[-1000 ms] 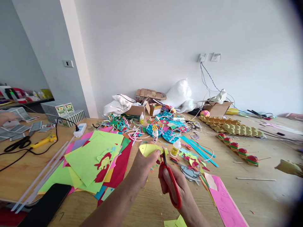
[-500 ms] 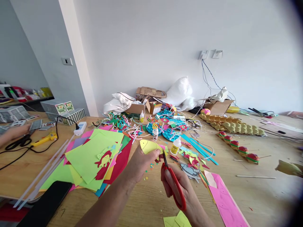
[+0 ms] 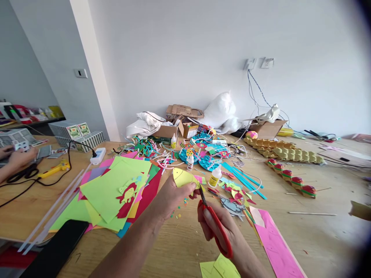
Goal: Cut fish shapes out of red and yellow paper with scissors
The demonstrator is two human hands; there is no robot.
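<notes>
Between the thumb and fingers of my left hand (image 3: 171, 195) is a yellow paper fish (image 3: 183, 177) with drawn lines, its head pointing left. My right hand (image 3: 217, 220) grips red-handled scissors (image 3: 222, 235), whose dark blades meet the fish's tail end at the right. Small paper scraps lie on the table below my left hand. More yellow paper pieces (image 3: 218, 266) with drawn outlines lie at the front edge of the view. A grey-blue paper fish (image 3: 232, 207) rests just right of the scissors, beside colourful offcuts.
Stacked coloured paper (image 3: 113, 189) and a black phone (image 3: 55, 249) lie to the left. A glue bottle (image 3: 215, 177) stands beyond my hands, before blue craft pieces (image 3: 208, 164). Pink paper strip (image 3: 278, 243) is at right. A co-worker's hands (image 3: 21, 158) hold cards at far left.
The scissors have tilted slightly, their handles shifting a little right and down, while the fish stays in my left hand. At far left, the co-worker's hands have come up with cards.
</notes>
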